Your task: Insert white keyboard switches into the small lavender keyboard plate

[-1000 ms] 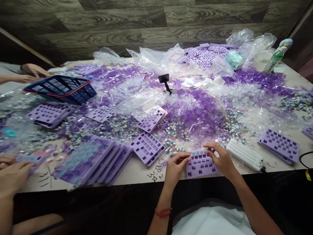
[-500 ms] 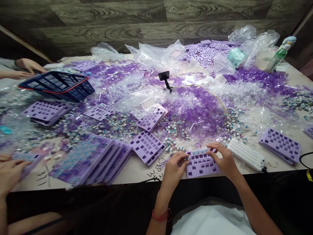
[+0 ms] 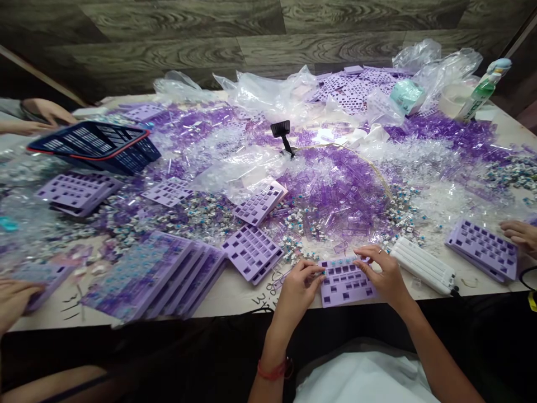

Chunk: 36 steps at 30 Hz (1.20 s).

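A light purple keyboard case point(image 3: 335, 298) with rows of square holes lies at the table's front edge. Small blue-and-white key switches point(image 3: 342, 261) fill part of its top row. At its left edge, my left hand point(image 3: 298, 286) pinches what looks like a single key switch, near the second row. My right hand point(image 3: 384, 277) is closed at the case's top right corner, thumb and forefinger together; whatever lies between those fingertips is hidden. The lower rows of holes show no switches.
Left of me lean several filled cases point(image 3: 138, 274) and bare cases point(image 3: 251, 252). A white bar-shaped block point(image 3: 422, 266) lies right. Loose switches and clear purple pieces point(image 3: 339, 190) cover the middle. A blue basket point(image 3: 126, 148) stands left. Co-workers' hands point(image 3: 14, 299) show at both sides.
A co-worker's hand has come in at the right edge beside the stacked cases. The co-worker's hand at the lower left has shifted left. My own hands have hardly moved.
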{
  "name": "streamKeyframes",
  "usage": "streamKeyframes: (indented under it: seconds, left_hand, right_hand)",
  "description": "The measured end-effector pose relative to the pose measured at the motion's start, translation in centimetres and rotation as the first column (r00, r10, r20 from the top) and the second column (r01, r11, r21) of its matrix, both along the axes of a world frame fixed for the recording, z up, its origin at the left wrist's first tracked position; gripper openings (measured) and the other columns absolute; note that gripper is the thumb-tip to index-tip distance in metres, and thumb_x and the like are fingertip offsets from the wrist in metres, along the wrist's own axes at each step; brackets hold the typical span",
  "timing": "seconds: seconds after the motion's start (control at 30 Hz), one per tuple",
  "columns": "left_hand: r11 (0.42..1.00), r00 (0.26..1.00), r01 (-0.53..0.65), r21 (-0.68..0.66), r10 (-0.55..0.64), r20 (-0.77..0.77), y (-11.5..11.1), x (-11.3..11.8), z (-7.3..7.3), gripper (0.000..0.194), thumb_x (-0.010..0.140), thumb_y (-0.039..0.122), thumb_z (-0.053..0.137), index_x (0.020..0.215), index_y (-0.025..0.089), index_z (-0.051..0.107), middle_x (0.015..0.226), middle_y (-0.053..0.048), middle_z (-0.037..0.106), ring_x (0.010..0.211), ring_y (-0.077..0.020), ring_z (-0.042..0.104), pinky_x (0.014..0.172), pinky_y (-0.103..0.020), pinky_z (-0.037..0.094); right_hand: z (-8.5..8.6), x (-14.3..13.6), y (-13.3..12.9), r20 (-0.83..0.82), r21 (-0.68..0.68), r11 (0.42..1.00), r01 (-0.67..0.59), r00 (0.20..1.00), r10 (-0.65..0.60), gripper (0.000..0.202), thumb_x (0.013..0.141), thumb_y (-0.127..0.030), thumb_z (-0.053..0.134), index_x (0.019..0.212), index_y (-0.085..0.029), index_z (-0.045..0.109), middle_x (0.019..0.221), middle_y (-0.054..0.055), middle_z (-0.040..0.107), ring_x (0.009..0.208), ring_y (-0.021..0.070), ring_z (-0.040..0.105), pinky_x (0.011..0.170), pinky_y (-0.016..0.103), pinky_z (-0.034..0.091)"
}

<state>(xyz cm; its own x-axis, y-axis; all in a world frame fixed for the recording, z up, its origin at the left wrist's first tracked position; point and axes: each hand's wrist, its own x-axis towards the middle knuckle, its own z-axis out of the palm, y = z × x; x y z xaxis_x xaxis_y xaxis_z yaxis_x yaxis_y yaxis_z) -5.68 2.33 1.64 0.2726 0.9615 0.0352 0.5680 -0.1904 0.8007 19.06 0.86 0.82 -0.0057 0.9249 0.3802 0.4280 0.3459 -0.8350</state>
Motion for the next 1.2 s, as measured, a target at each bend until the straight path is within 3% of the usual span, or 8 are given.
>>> streamKeyframes:
  seconds: [0.37,0.73,0.93,1.07,1.2]
  left_hand:
    - [0.997,1.0,-0.009,0.077,0.008,0.02,0.0,0.4,0.1,0.01,0.09,0.02,0.066,0.092,0.023,0.075,0.096,-0.003,0.07,0.092,-0.0186,0.069,0.084,-0.031,0.057]
    - [0.991,1.0,-0.012,0.136,0.01,0.016,-0.1,0.6,-0.1,0.009,0.09,0.016,0.068,0.092,0.023,0.073,0.092,-0.001,0.074,0.085,-0.0168,0.07,0.077,-0.027,0.056]
    - [0.982,0.999,0.015,0.188,-0.01,-0.031,-0.2,0.7,-0.5,0.015,0.094,0.018,0.062,0.099,0.023,0.075,0.096,-0.004,0.071,0.093,-0.0187,0.069,0.086,-0.032,0.057]
    - [0.985,0.998,0.024,0.169,-0.014,-0.063,-0.1,0.8,-0.5,0.016,0.095,0.018,0.059,0.1,0.021,0.074,0.096,-0.005,0.069,0.092,-0.0193,0.069,0.086,-0.033,0.057]
    - [0.991,0.997,0.054,0.125,-0.045,-0.068,0.0,0.6,-0.3,0.019,0.097,0.021,0.057,0.104,0.022,0.074,0.099,-0.006,0.068,0.093,-0.0197,0.068,0.086,-0.034,0.058]
  right_hand:
    - [-0.3,0.0,-0.2,0.005,0.001,1.0,0.001,1.0,-0.001,0.019,0.098,-0.029,0.067,0.116,-0.025,0.071,0.107,0.007,0.073,0.099,0.021,0.068,0.083,0.036,0.059]
    - [-0.6,-0.1,-0.4,-0.007,-0.037,0.999,0.005,1.0,-0.005,0.018,0.097,-0.028,0.068,0.114,-0.026,0.072,0.107,0.005,0.073,0.097,0.0202,0.067,0.088,0.036,0.058]
    - [-0.5,-0.4,-0.4,0.019,-0.018,1.0,-0.015,1.0,0.016,0.019,0.098,-0.029,0.065,0.115,-0.026,0.072,0.106,0.006,0.074,0.102,0.022,0.068,0.092,0.038,0.057]
    - [-0.6,-0.5,-0.4,0.064,-0.003,1.0,-0.031,0.997,0.031,0.02,0.101,-0.028,0.061,0.118,-0.026,0.071,0.11,0.006,0.074,0.107,0.0226,0.068,0.095,0.039,0.055]
    - [-0.5,-1.1,-0.1,0.136,0.042,0.998,-0.044,0.99,0.038,0.02,0.101,-0.028,0.061,0.119,-0.025,0.07,0.107,0.006,0.077,0.099,0.0222,0.07,0.089,0.038,0.056]
